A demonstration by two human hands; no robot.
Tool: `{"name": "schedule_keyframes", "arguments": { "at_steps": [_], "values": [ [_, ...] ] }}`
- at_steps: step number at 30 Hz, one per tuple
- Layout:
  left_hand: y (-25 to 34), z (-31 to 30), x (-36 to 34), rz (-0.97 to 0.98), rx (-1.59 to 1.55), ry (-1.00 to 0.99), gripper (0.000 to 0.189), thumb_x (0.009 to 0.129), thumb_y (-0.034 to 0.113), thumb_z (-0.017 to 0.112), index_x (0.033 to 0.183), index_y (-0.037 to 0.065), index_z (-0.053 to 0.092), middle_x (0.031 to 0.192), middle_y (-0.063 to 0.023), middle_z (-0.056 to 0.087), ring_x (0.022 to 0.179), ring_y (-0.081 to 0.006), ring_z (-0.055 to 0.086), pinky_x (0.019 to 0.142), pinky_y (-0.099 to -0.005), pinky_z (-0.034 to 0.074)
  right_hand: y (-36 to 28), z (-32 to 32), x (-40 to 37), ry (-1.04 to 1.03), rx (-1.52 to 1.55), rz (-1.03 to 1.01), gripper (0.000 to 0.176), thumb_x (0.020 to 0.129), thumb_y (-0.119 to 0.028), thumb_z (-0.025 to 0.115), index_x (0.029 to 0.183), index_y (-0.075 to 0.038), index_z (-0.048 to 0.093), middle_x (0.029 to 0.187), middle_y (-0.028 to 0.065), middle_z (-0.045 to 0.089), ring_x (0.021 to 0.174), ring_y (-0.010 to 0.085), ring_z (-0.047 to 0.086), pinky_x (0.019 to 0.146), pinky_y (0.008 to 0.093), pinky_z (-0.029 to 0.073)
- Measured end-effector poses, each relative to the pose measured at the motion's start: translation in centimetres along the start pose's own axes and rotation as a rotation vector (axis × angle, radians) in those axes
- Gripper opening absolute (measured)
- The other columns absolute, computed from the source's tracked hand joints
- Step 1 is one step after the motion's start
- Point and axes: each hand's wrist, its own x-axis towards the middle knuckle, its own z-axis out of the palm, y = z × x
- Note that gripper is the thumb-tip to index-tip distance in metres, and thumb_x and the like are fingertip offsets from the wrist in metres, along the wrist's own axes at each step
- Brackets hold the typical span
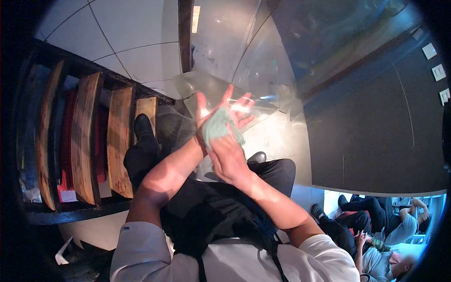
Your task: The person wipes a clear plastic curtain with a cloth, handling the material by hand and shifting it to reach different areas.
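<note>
My left hand [241, 108] is stretched out in front of me, its fingers spread and its palm turned up. A pale green cloth [217, 126] lies across that palm and wrist. From the right, my right hand [228, 157] presses the cloth against the left palm, fingers bent over it and slightly blurred. The fabric partly hides the left palm, and the right fingertips are hard to make out. Both hands are above my knees, with a clear plastic sheet [268, 99] just beyond them.
Wooden stair treads [88, 141] with dark edges rise on the left, and my shoe [143, 128] touches one. A large dark panel [376, 131] stands on the right. White tiles [136, 23] cover the surface ahead. Another person [380, 263] sits at the lower right.
</note>
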Motion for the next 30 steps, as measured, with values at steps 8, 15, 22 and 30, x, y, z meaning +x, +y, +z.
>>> {"name": "schedule_keyframes", "arguments": {
  "at_steps": [8,15,22,30],
  "values": [
    [-1.4,1.2,-0.3,-0.043,0.121,0.066,0.112,0.076,0.093,0.043,0.161,0.025,0.018,0.164,-0.0157,0.024,0.149,-0.0310,0.027,0.122,-0.0446,0.023,4.5,-2.7,3.6,0.220,0.013,0.281,0.007,0.094,-0.007,0.055,0.092,-0.001,0.058,0.084,0.0232,0.058,0.086,0.0470,0.057,0.101,0.0594,0.034],
    [-0.1,-0.7,-0.7,0.005,0.100,0.061,0.108,0.078,0.090,0.046,0.161,0.025,0.021,0.165,-0.0204,0.019,0.153,-0.0368,0.016,0.121,-0.0589,0.017,0.2,-0.2,-0.2,-0.029,0.068,-0.045,0.010,0.086,-0.002,0.064,0.094,0.001,0.060,0.088,0.0214,0.060,0.089,0.0468,0.059,0.114,0.0610,0.030],
    [-1.4,1.3,-0.4,-0.020,0.083,-0.001,0.114,0.075,0.089,0.052,0.161,0.023,0.020,0.166,-0.0155,0.017,0.154,-0.0319,0.015,0.124,-0.0466,0.018,4.1,-2.8,3.5,0.169,-0.085,0.156,0.003,0.092,-0.003,0.055,0.093,-0.002,0.058,0.079,0.0213,0.057,0.084,0.0447,0.058,0.094,0.0573,0.043],
    [-0.3,-0.4,-0.7,-0.007,-0.011,0.065,0.106,0.077,0.086,0.055,0.156,0.020,0.030,0.162,-0.0260,0.020,0.152,-0.0377,0.017,0.121,-0.0596,0.017,0.0,-0.3,-1.2,-0.047,0.020,-0.051,0.012,0.080,-0.001,0.065,0.091,-0.002,0.060,0.086,0.0159,0.061,0.090,0.0404,0.061,0.119,0.0610,0.026]
  ]
}}
